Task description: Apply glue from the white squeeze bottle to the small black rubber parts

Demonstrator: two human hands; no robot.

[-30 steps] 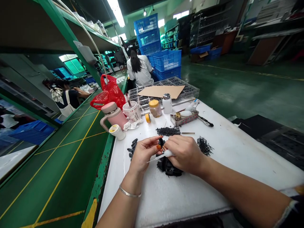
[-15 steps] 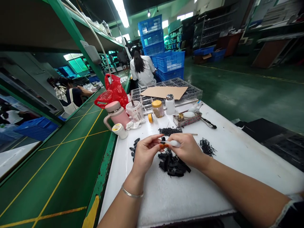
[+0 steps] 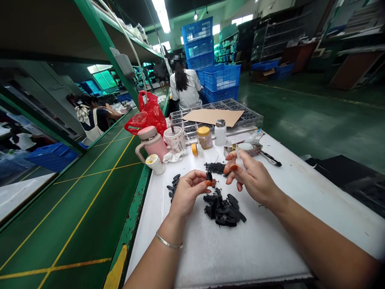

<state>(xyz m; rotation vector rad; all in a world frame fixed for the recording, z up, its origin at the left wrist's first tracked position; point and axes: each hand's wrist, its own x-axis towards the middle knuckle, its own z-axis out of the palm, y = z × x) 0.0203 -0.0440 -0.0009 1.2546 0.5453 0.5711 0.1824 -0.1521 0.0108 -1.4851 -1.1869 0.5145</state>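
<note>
My left hand [image 3: 192, 186] pinches a small black plastic part [image 3: 209, 176] between thumb and fingers. To its right, my right hand [image 3: 252, 174] is raised and holds a small white squeeze bottle [image 3: 240, 161], its thin nozzle pointing up. The two hands are apart. Below them lies a heap of curved black plastic pieces [image 3: 224, 210] on the white tabletop [image 3: 210, 253]. Just beyond the hands is a pile of tiny black parts [image 3: 214, 167], partly covered by my right hand. More black pieces [image 3: 173, 185] lie left of my left hand.
Along the back stand a pink mug [image 3: 152, 144], a patterned cup [image 3: 175, 139], a yellow-lidded jar [image 3: 204, 137], a white bottle [image 3: 220, 132] and a small box [image 3: 255, 150]. A cutter [image 3: 270, 158] lies at right. Behind are cardboard [image 3: 213, 116] and a red bag [image 3: 147, 116].
My right hand has drawn away from my left, to the right and up, and the bottle has turned nozzle up. My left hand keeps the black part. The view has shifted slightly.
</note>
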